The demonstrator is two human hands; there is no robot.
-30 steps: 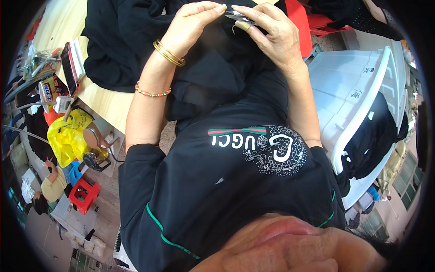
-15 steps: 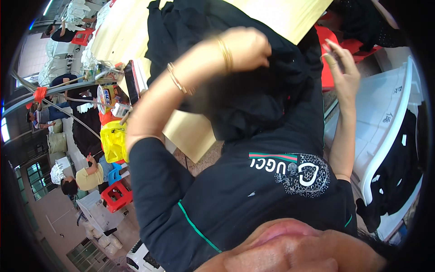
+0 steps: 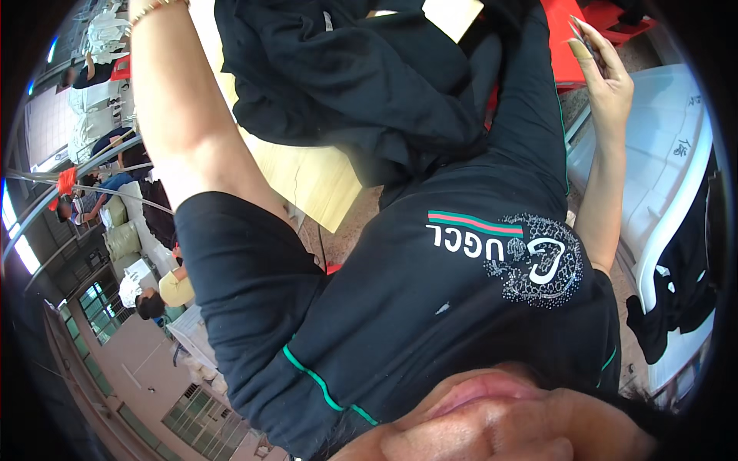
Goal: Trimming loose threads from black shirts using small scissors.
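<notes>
at the left, your left forearm [image 3: 184, 100] runs out past the upper edge, so i cannot tell how open your left hand is or what it has. next, the black cloth [image 3: 330, 69] lies bunched over the wooden table [image 3: 300, 169] and down towards your lap; its hanging folds could slide off if your arm or knee tugs them. farther right, your right hand [image 3: 613, 81], thumb and fingers nearly closed, pinches a small dark tool [image 3: 589, 44] beside the red seat [image 3: 563, 65]. a loose pinch could drop it; its tip, if pointed, could snag cloth. rightmost stands the white bin [image 3: 653, 115].
</notes>
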